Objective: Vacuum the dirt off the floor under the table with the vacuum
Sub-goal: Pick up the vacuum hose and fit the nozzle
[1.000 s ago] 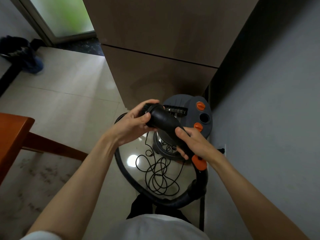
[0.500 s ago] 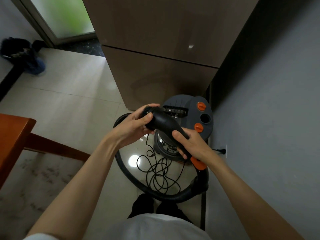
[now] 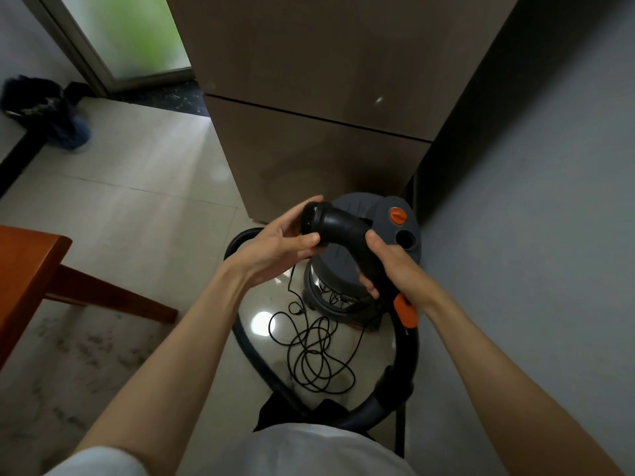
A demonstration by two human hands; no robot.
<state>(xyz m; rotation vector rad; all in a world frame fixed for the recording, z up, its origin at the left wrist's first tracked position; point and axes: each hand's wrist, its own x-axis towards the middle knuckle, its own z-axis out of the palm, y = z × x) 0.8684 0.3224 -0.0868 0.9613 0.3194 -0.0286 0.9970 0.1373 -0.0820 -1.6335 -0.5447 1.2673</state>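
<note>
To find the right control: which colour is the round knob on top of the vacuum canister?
Orange, on the grey lid; the round knob shows clearly in the head view.

The left hand [image 3: 275, 245] now opens around the round brush head [image 3: 311, 221], thumb under it and fingers spread above. The nozzle [image 3: 347, 235] sits turned so its bristles face the palm, and the right hand [image 3: 395, 269] grips slightly higher.

Vacuum canister [image 3: 372, 269] stood upright on the floor, far right, beside the wall: grey lid with orange knobs, metallic drum. Black hose [image 3: 400, 383] looped from it along the floor and up to the black brush nozzle [image 3: 335, 225], held above the canister. Black cord [image 3: 316, 355] lay tangled near the drum. Dirt [image 3: 86, 341] was scattered under the orange-brown table [image 3: 27, 269], left.
</note>
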